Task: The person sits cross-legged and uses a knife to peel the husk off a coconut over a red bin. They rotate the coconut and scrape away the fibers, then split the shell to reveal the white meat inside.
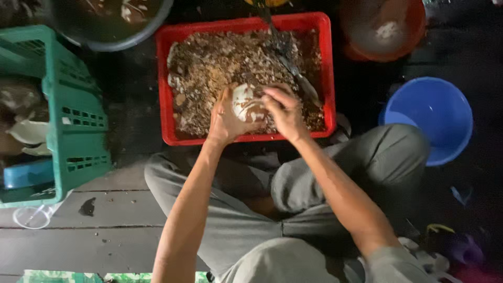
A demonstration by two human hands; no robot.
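shell: a pale, rounded shell (246, 103) held above the near edge of the red crate (246, 24), between both hands.
left hand: the left hand (224, 119) cups the shell from the left, fingers curled around it.
right hand: the right hand (285, 111) is closed on the shell's right side, fingers bent over the top.
crate: filled with brownish broken bits; a metal tool (293, 68) lies in it, far right.
surroundings: green basket (78, 112) to the left, blue bucket (427, 118) to the right, orange bowl (385, 29) far right.

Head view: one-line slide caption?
Both hands, left and right, hold a pale shell over a red crate of shells.
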